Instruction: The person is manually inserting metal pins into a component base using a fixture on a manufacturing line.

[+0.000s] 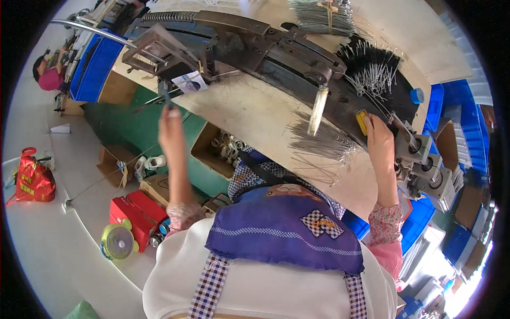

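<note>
My left hand [172,130], slightly blurred, reaches up with its fingers closed at the lower end of a slim dark handle [166,95]. That handle hangs by the left end of a long dark metal bench machine [239,50]. My right hand [380,139] is closed on a small yellow block [362,122], held at the machine's right part; its fingertips are partly hidden. Just left of my right hand, a loose spread of thin metal wires [321,141] lies on the wooden bench [255,106]. Beyond it, a bundle of looped wires [374,69] rests on a black surface.
A tied wire bundle [324,16] lies at the back. Metal cylinder fixtures [425,165] stand right of my right hand. A pale bar [318,111] juts from the machine. Below the bench sits a cardboard box [204,149] of white rings. A green fan [118,242] stands lower left.
</note>
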Demonstrator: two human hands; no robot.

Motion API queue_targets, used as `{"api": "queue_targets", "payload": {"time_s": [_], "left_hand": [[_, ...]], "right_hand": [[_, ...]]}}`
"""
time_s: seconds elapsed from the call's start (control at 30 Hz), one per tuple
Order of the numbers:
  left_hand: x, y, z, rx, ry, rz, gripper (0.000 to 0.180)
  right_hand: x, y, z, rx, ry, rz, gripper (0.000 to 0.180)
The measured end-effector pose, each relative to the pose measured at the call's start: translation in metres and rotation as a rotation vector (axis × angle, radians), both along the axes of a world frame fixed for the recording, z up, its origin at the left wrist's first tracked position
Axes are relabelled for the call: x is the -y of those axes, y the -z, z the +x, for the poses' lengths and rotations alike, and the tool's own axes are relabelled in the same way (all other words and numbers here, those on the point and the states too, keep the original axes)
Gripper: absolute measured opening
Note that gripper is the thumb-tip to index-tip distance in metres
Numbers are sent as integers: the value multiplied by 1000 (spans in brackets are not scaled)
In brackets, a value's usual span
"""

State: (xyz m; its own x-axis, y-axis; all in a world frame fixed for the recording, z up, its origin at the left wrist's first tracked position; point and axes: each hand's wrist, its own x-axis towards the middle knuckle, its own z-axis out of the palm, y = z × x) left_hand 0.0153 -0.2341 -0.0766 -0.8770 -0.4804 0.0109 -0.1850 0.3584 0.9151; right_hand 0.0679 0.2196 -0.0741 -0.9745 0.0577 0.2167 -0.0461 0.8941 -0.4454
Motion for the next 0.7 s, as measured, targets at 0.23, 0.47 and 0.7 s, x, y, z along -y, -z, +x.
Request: {"api": "queue_targets", "payload": {"time_s": [0.23, 0.47, 0.7], "left_hand": [[-74, 6, -29, -36, 276, 237, 36], [-92, 16, -67, 146, 318, 751, 28], [-175, -30, -31, -267, 504, 749, 20]], "right_hand": [[50, -125, 7, -122, -14, -243, 18], [-8, -110, 36, 18, 328, -538, 25], [-28, -123, 48, -215, 427, -763, 23]]}}
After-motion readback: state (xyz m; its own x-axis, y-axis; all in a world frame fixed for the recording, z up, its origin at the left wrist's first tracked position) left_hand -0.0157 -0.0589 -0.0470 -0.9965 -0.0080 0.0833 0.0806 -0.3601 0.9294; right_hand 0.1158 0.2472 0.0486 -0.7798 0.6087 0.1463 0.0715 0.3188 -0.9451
